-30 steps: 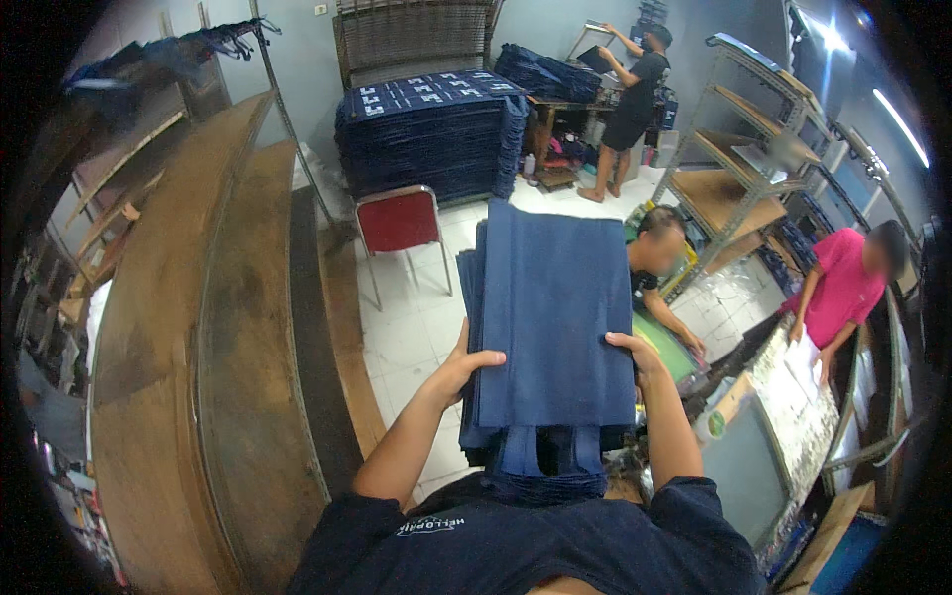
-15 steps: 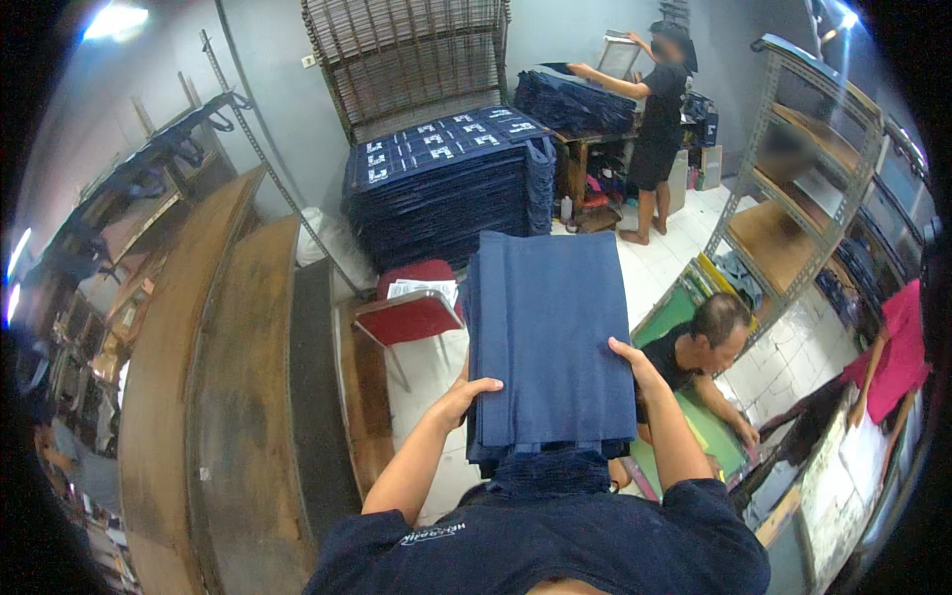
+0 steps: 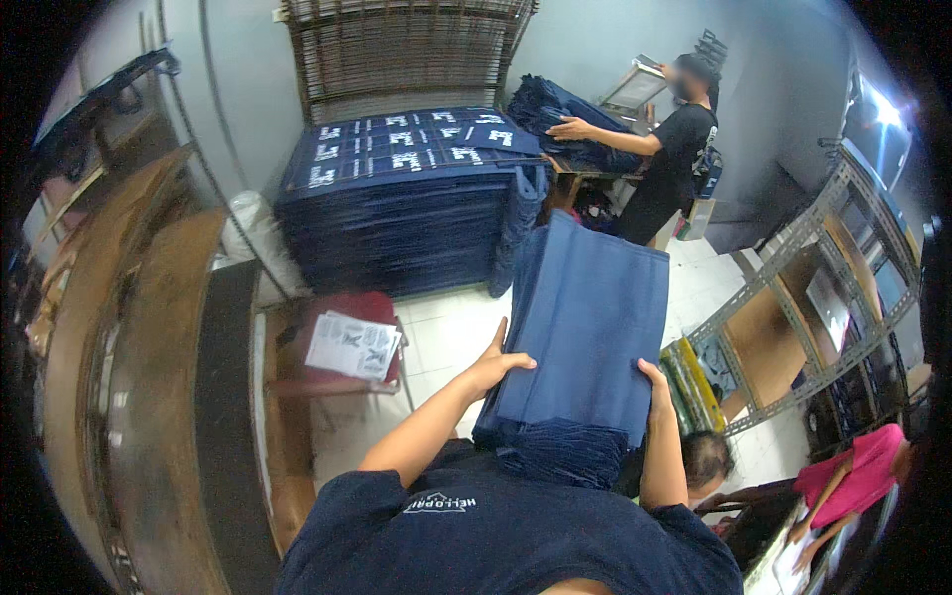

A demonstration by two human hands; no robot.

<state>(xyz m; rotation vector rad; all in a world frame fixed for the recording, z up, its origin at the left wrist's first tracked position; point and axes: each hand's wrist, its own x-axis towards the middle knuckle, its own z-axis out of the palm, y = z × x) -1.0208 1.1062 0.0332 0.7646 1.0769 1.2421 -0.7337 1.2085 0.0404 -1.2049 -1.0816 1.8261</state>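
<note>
A thick stack of flat navy fabric pieces (image 3: 595, 317) is held out in front of my chest, its near edge close to my shirt and its far end tilted a little to the right. My left hand (image 3: 498, 369) grips the stack's left side, with the thumb lying on top and a finger pointing forward along the edge. On the opposite side my right hand (image 3: 654, 385) holds on, thumb over the top edge and the other fingers hidden. Bunched, layered edges of the fabric show at the near end.
Ahead stands a tall pile of printed navy fabric (image 3: 397, 223) under a wire rack (image 3: 407, 59). A red chair (image 3: 288, 347) with papers is at left, beside wooden boards (image 3: 149, 397). A metal shelf (image 3: 793, 307) stands right. One person works at the back table; another crouches close by my right arm.
My view has turned and come nearer the printed pile. The stack has shifted right in view, still in both hands. The person at the back has lowered an arm onto the fabric there.
</note>
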